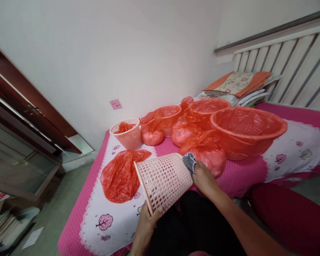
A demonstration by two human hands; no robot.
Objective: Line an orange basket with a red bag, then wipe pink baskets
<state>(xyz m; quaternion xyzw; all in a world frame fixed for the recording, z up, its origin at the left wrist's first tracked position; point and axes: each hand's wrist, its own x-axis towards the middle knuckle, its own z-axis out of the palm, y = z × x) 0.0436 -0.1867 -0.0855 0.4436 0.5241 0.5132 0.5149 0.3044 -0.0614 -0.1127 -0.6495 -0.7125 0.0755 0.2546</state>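
Note:
A pale pink perforated plastic wastebasket point(164, 177) lies tilted on its side over my lap, its open rim facing left. My left hand point(148, 220) is closed around the lower part of that rim. At the basket's base, my right hand point(202, 176) presses a grey cloth point(189, 163) against the outer side. Left of the basket, a crumpled red plastic bag point(124, 176) lies on the white bed cover. Just beyond my right hand sits a filled, knotted red bag point(205, 151). The inside of the held basket is mostly hidden.
On the bed point(89, 188) stand a pink basket point(126, 137) with red plastic inside and several red-lined baskets, the largest point(248, 131) at right. Filled red bags point(153, 137) sit between them. Folded bedding point(238, 85) lies by the radiator point(296, 67). A dark red seat point(290, 217) is at lower right.

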